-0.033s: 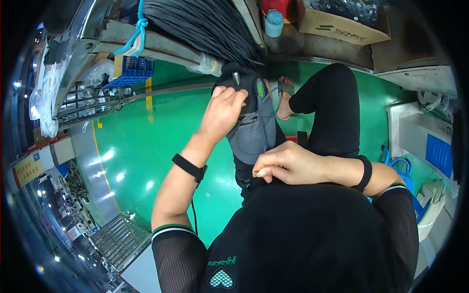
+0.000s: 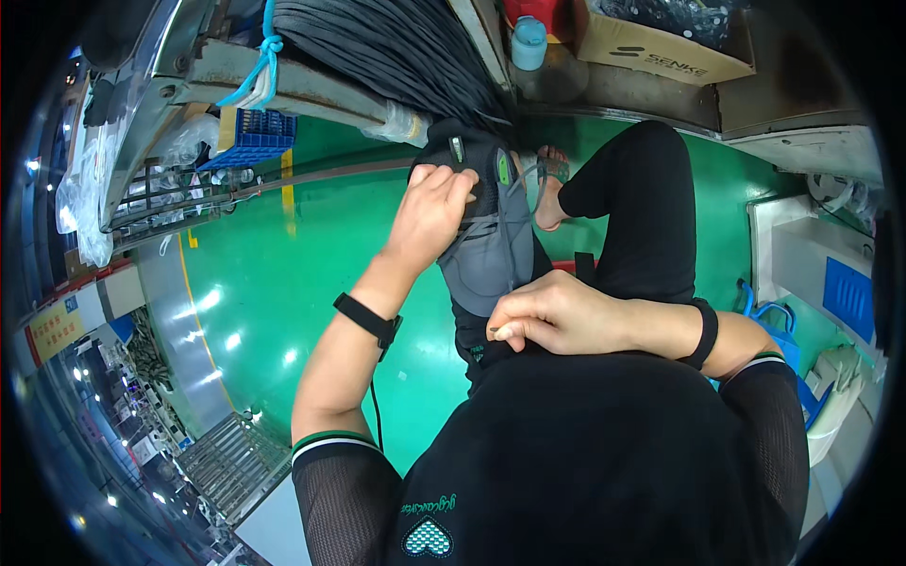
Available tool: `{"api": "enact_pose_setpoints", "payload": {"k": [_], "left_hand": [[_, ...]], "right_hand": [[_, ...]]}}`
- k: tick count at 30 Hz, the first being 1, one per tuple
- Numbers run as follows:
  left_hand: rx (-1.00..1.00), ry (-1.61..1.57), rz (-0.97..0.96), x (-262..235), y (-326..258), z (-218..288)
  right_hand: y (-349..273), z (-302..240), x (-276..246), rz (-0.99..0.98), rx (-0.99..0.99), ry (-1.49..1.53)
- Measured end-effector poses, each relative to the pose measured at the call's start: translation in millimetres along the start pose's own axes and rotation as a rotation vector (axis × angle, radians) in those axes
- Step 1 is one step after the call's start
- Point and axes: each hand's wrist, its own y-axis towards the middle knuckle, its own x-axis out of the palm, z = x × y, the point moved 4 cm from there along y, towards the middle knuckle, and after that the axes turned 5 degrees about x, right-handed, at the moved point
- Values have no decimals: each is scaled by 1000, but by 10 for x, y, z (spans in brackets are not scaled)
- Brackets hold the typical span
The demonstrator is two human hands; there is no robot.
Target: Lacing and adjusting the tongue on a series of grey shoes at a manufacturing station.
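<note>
**Grey shoe upper, held up over the lap**

So the person had a grey fabric shoe upper (image 2: 491, 255) held up in front of them, above the green floor (image 2: 274, 283) and just over their black-trousered knee (image 2: 642, 208). The left hand (image 2: 429, 212) was clamped on its top edge, fingers curled over the dark collar near the green tabs. The right hand (image 2: 557, 316) was closed in a pinch at the lower end, right against the black shirt, seemingly nipping a thin thread or lace end; too small to tell which.

My take: the thing looked light and floppy, soft textile that folds wherever you don't support it, so holding both ends like that made sense. Not slippery, not fragile, but the loose grey laces (image 2: 528, 189) could snag.

Around it: a big bundle of black cords (image 2: 396, 47) hanging close behind the upper, a blue crate (image 2: 250, 132) off left, a cardboard box (image 2: 661, 47) and a light-blue bottle (image 2: 528, 42) up top. The cord bundle crowded the upper most.
</note>
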Motion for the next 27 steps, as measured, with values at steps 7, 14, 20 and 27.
{"api": "enact_pose_setpoints", "payload": {"k": [7, 14, 20, 27], "left_hand": [[-141, -37, 136, -157, 80, -111], [-163, 84, -6, -47, 91, -88], [-179, 135, -44, -202, 220, 31], [-144, 132, -201, 2, 350, -9]], "right_hand": [[45, 38, -310, 57, 234, 164], [219, 218, -343, 241, 288, 302], [187, 411, -550, 449, 221, 2], [404, 450, -816, 603, 131, -162]]}}
